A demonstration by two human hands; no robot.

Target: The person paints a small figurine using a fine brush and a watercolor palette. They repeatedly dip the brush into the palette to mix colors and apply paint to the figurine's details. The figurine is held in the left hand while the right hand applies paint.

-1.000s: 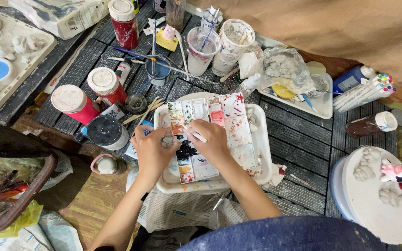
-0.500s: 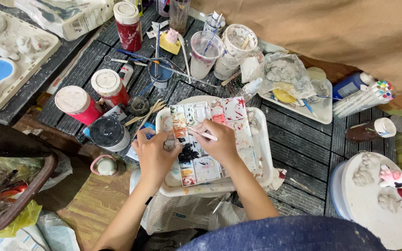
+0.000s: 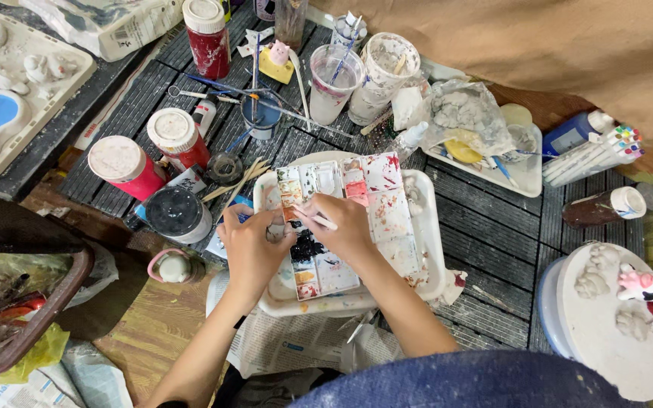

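While both hands meet over the palette [image 3: 372,219], the left hand [image 3: 251,245] curls shut around a small white figure [image 3: 275,227], which sits at its fingertips just left of the palette's dark paint well. The right hand [image 3: 345,227] is closed on a thin brush [image 3: 315,220], whose shaft lies across its fingers and points left toward the figure, the tip close to it; whether they touch cannot be told. The palette rests in a white tray [image 3: 428,234] on the dark slatted bench [image 3: 485,227]. Left of the left hand stand a black-lidded jar [image 3: 177,214] and red paint jars [image 3: 126,166]. Cups [image 3: 334,79] with brushes stand beyond the tray.
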